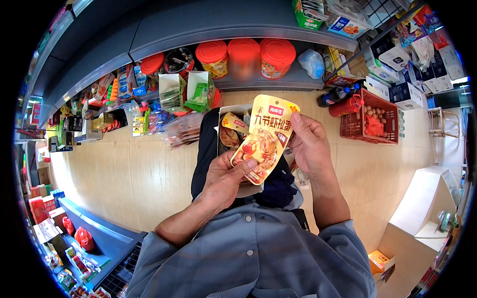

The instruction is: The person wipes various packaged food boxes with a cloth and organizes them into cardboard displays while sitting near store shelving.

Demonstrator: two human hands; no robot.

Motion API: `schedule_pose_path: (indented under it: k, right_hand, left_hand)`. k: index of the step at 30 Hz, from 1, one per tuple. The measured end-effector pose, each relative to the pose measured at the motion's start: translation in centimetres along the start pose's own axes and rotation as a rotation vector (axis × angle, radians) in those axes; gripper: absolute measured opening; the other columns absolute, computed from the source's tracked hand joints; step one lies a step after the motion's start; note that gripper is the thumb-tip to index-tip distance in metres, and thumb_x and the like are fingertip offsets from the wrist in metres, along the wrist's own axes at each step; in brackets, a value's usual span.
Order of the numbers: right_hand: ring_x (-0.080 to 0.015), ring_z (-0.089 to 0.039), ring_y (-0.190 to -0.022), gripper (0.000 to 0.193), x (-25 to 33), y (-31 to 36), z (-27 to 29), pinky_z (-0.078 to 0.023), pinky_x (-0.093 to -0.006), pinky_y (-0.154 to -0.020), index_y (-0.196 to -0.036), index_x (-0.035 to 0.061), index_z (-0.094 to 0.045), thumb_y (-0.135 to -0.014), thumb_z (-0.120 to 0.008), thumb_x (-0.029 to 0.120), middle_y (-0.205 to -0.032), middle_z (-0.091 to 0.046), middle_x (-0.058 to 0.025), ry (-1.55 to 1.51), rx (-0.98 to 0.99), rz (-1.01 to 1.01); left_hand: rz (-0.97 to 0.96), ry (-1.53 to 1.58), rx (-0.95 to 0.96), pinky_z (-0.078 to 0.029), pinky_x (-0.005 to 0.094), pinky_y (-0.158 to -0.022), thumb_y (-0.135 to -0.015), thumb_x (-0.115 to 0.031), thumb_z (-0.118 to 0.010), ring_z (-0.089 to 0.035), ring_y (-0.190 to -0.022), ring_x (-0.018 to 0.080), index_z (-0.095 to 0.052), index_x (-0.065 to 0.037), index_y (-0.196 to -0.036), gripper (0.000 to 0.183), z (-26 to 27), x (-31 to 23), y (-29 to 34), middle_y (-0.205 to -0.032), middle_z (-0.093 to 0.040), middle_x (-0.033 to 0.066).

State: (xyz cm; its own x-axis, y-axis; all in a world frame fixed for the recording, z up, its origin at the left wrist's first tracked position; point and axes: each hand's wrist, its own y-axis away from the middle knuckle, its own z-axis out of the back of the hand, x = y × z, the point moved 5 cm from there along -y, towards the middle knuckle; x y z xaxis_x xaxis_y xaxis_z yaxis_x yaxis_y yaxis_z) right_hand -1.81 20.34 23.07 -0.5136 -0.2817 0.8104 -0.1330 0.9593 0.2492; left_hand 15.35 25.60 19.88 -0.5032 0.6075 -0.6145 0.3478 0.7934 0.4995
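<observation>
Your left hand [221, 176] pinches the lower left edge of a yellow packet [266, 139], thumb laid flat on its front and fingers behind. Your right hand [312, 144] pinches the packet's upper right edge, its thumb near the top corner. Between them the packet stands tilted, its top leaning slightly right and its front toward you, over an open box [251, 190] at your lap. The box's far rim shows past the packet's upper left edge, and another packet [231, 121] lies inside.

Farthest left, near your elbow side, a blue shelf [107, 233] holds two red bags [84, 239], its long edge slanting toward you. Beyond that edge, a wide stretch of pale floor [129, 169] runs up to your left leg. Clear bags [183, 130] lie on the far side, just left of the box. Straight ahead, a long dark shelf [198, 30] curves across, with red-lidded tubs [212, 55] beneath its front edge.

To your right, floor spreads between your right forearm and a white cabinet [415, 201]. At that floor's far side, a red crate [360, 131] holds eggs [378, 113], well apart from your right hand.
</observation>
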Motion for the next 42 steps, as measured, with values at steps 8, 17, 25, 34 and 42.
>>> schedule_pose_path:
  k: [8,17,25,34,42]
  right_hand:
    - [-0.0109,-0.066,-0.078,0.034,0.1,0.6,0.2,-0.055,-0.0264,-0.069,-0.099,-0.0019,-0.066,-0.099,-0.056,0.03,-0.091,-0.069,-0.0074,0.008,0.008,0.001]
    - [-0.0074,-0.062,-0.07,0.032,0.2,1.5,0.5,-0.05,-0.0231,-0.062,-0.087,0.0,-0.066,-0.098,-0.059,0.029,-0.081,-0.067,-0.0051,0.065,-0.02,0.037]
    - [-0.0074,-0.06,-0.067,0.031,0.1,2.2,1.2,-0.049,-0.0236,-0.061,-0.079,0.0025,-0.064,-0.098,-0.059,0.027,-0.078,-0.067,-0.0054,0.058,-0.102,0.052]
    - [-0.0107,-0.065,-0.07,0.029,0.2,2.6,1.1,-0.052,-0.0247,-0.062,-0.081,0.0003,-0.064,-0.098,-0.059,0.024,-0.082,-0.069,-0.0095,-0.017,-0.109,0.023]
    - [-0.0122,-0.066,-0.073,0.028,0.2,2.7,1.2,-0.054,-0.0263,-0.066,-0.084,-0.0013,-0.063,-0.098,-0.058,0.023,-0.084,-0.068,-0.0101,0.005,-0.131,0.081]
  left_hand:
    - [-0.021,0.018,-0.013,-0.058,0.0302,-0.077,-0.094,-0.007,-0.061,-0.068,-0.089,0.0142,-0.06,-0.002,-0.112,0.018,-0.5,0.8,0.3,-0.104,-0.069,0.0083]
    - [0.035,-0.055,-0.056,-0.055,0.0256,-0.059,-0.096,-0.01,-0.059,-0.064,-0.073,0.0099,-0.057,-0.005,-0.111,0.015,-0.4,1.9,0.4,-0.095,-0.067,0.0038]
    - [0.067,-0.048,-0.028,-0.051,0.0248,-0.052,-0.097,-0.01,-0.057,-0.061,-0.066,0.0092,-0.056,-0.005,-0.111,0.015,-0.9,2.1,0.1,-0.091,-0.065,0.003]
    - [0.129,-0.03,0.039,-0.05,0.0272,-0.051,-0.099,-0.012,-0.053,-0.062,-0.062,0.0135,-0.056,-0.006,-0.117,0.019,-0.8,2.1,-0.7,-0.094,-0.068,0.0064]
    - [0.165,0.001,0.01,-0.049,0.027,-0.049,-0.099,-0.012,-0.053,-0.059,-0.06,0.012,-0.056,-0.005,-0.109,0.012,-1.2,1.9,-0.6,-0.086,-0.065,0.0047]
